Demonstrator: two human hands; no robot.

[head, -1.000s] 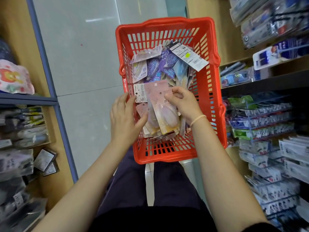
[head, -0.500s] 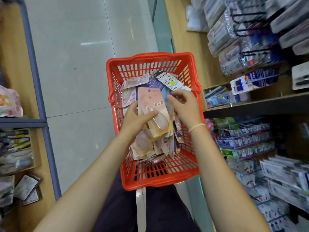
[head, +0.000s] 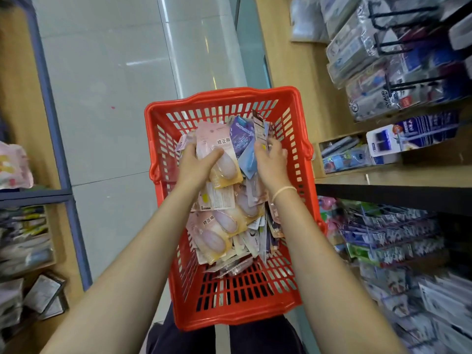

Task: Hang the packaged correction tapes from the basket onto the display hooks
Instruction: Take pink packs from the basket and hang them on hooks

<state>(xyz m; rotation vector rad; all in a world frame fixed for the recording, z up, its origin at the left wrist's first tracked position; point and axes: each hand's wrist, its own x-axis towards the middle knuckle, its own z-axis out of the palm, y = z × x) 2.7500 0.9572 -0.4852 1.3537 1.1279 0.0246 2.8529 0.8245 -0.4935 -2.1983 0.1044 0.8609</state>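
Left hand [head: 195,163] has its grip clamped on a pink correction tape pack [head: 217,149], thumb across the front, lifted above the heap. Right hand [head: 270,159] pinches into the blue and purple packs [head: 244,139] beside it, fingers curled round their edges. Everything sits inside the red basket [head: 229,312] on the person's lap. Looks like the sorting and picking step. Next, I'd say: pull one pack free and carry it right to the display hooks [head: 408,83].

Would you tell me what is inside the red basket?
The red basket holds a heap of packaged correction tapes; pink ones lie on top. Whatever is underneath is covered.
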